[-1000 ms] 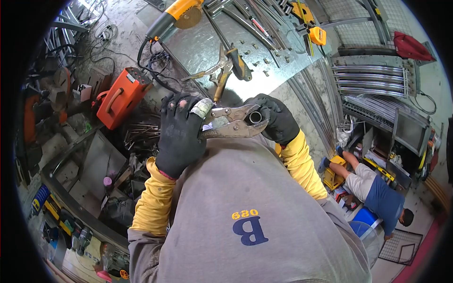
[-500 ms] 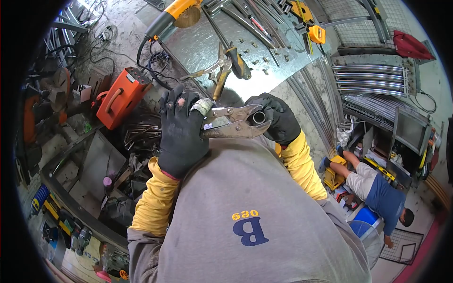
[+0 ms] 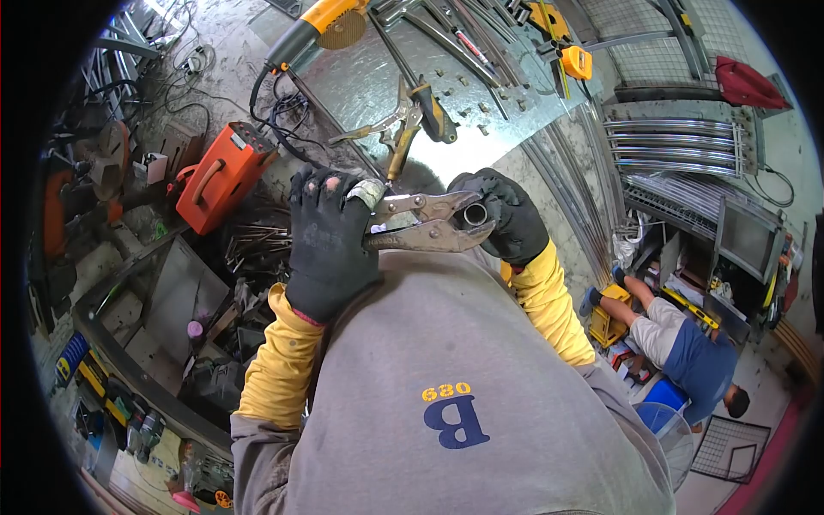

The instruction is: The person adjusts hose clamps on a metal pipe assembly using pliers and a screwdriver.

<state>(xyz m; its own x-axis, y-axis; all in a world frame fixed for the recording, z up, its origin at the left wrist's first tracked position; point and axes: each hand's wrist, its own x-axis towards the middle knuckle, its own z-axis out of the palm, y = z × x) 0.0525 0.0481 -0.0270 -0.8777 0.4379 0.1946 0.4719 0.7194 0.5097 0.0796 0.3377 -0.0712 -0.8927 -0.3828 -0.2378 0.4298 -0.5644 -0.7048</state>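
The pipe [image 3: 475, 214], a short grey metal tube with an open end, sat between the jaws of the pliers [image 3: 419, 228] in front of the chest. The left hand [image 3: 330, 245] was closed around the handles. The right hand [image 3: 511, 219] was curled around the pipe.

Loose pliers [image 3: 403, 124] lie just beyond the left hand [image 3: 330, 249]; bare metal sheet [image 3: 489, 142] beyond the right hand [image 3: 512, 216].

Single head-worn view (fisheye, dark rounded corners), facing steeply down over the wearer's chest: left hand [image 3: 330, 245] and right hand [image 3: 506, 215] close, metal bench [image 3: 378, 86] just beyond.
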